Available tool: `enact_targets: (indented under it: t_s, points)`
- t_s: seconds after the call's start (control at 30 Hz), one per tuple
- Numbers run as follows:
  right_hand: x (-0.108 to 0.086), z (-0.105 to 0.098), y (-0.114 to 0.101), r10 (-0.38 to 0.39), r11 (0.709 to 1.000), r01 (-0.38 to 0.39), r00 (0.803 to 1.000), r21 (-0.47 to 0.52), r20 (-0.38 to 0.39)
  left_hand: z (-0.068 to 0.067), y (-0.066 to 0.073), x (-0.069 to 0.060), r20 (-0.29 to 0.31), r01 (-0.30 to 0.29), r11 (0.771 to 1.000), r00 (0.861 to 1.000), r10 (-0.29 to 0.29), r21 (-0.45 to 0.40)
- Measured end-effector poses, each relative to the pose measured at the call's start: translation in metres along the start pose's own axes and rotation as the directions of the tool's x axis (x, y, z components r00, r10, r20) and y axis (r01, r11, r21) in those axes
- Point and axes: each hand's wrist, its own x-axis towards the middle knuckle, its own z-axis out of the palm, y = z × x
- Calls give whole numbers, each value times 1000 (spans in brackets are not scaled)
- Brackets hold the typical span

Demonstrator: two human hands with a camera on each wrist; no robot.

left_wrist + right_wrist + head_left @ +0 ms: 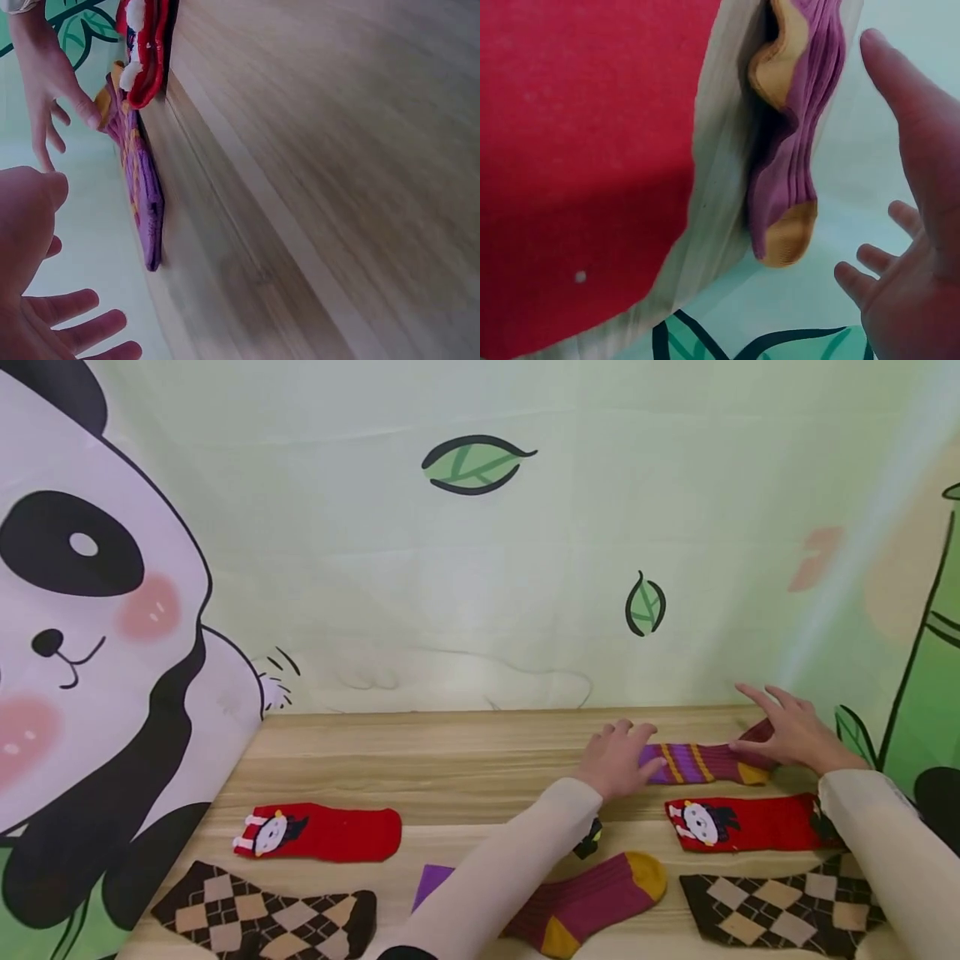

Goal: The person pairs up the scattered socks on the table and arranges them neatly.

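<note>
A purple and maroon sock with yellow stripes and a yellow heel lies on the wooden table near the back right. At its striped purple end is my left hand, fingers spread. Over the maroon foot end hovers my right hand, with fingers extended. In the left wrist view the sock lies apart from my left hand. The right wrist view has a gap between the sock's yellow toe and my right hand. Neither hand holds anything.
Red socks with a white figure lie left and right. Nearer are argyle socks, left and right. My left sleeve partly hides another maroon sock and a small dark item. A panda-printed cloth stands behind.
</note>
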Motion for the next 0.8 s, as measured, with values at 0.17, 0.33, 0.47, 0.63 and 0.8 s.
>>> enact_targets:
  t_s: [0.17,0.33,0.47,0.63,0.8]
  points:
    - [0,4,9,34,999,-34,998,4,54,5,5,6,13,15,999,1000,-15,51]
    - [1,13,16,55,998,-58,994,24,89,12,9,11,47,18,994,999,-23,111]
    - [1,15,15,69,996,-74,991,45,113,18,8,13,63,11,990,998,-20,141]
    - [1,13,14,74,996,-79,989,33,130,26,6,15,53,14,986,998,-23,164]
    - [1,12,15,38,999,-42,991,31,128,27,7,16,50,14,986,999,-22,165]
